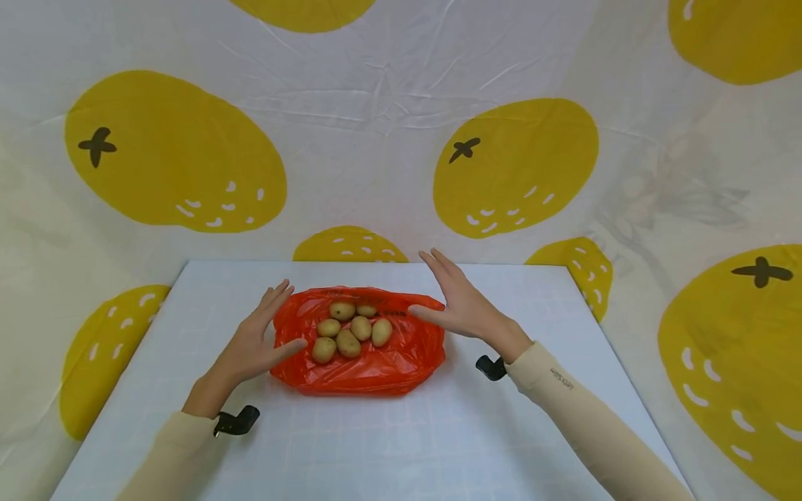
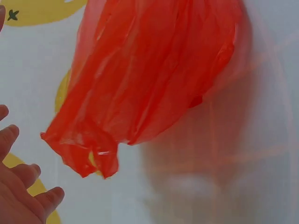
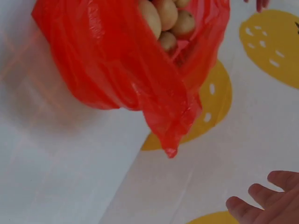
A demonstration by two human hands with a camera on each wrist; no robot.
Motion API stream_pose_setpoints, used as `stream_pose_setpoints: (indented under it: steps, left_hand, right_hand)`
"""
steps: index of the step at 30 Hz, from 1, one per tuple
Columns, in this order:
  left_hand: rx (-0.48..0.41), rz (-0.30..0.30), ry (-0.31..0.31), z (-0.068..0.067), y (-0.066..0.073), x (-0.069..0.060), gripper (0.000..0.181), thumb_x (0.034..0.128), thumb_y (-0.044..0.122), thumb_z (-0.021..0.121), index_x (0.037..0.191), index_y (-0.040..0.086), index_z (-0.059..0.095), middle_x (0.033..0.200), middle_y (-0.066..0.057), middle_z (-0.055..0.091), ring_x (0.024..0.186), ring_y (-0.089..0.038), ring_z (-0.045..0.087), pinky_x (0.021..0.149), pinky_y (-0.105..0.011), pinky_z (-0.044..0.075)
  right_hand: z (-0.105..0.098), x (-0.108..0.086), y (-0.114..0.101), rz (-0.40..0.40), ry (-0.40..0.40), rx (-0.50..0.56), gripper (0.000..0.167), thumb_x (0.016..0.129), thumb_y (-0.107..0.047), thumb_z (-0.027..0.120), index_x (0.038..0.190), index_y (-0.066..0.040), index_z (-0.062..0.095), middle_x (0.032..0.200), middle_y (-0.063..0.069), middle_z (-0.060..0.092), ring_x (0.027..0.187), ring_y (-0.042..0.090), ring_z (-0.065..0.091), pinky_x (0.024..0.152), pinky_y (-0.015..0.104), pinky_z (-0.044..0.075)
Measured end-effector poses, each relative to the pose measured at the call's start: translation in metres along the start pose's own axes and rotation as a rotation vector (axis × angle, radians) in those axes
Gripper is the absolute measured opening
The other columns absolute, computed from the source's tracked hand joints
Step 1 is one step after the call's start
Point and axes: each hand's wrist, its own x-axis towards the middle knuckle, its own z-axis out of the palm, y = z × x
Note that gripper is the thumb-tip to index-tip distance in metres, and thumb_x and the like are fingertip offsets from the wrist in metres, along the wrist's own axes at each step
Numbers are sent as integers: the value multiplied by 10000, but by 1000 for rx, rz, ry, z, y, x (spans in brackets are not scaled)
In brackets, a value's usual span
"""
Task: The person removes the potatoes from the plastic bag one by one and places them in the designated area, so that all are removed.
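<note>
Red bag (image 1: pixel 376 381) lies near the table's far edge (image 1: pixel 250 267), room in front.

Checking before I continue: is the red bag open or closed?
Open: the head view shows the potatoes uncovered inside the red bag.

A red plastic bag (image 3: pixel 105 58) holds several potatoes (image 3: pixel 167 15); the right hand (image 3: pixel 278 205), apart from it, has its fingers spread.

We have bare tabletop (image 1: pixel 363 445) before the red bag (image 1: pixel 370 383) and room above its open mouth, down to the potatoes (image 1: pixel 348 344). Its sides block low approaches; left hand (image 1: pixel 253 341) and right hand (image 1: pixel 462 305) flank it; patterned cloth (image 1: pixel 357 153) rises behind.
</note>
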Motion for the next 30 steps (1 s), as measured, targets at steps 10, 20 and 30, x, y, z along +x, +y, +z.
stream_pose_setpoints:
  steps: [10, 20, 30]
  left_hand:
    - [-161, -112, 43, 22, -16, -4, 828, 911, 289, 766, 1617, 208, 342, 1706, -110, 256, 1549, -486, 207, 1119, -776, 283]
    - [-293, -219, 45, 43, -21, -15, 764, 948, 280, 706, 1613, 198, 339, 1724, -107, 196, 1566, -444, 193, 1128, -724, 325]
    - [-405, -222, -11, 57, -25, -17, 875, 908, 279, 758, 1632, 207, 271, 1736, -112, 121, 1563, -476, 145, 1145, -749, 273]
  right_hand:
    - [18, 22, -25, -67, -85, 52, 1022, 868, -693, 647, 1662, -319, 123, 1738, -39, 100, 1585, 254, 177, 1153, 655, 375]
    - [35, 35, -34, -142, -168, 75, 985, 906, -607, 669, 1664, -278, 133, 1737, -6, 118, 1599, 233, 143, 1213, 596, 321]
    - [48, 50, -44, -163, -254, 130, 949, 921, -533, 705, 1657, -298, 153, 1698, -52, 233, 1558, 182, 250, 1233, 506, 334]
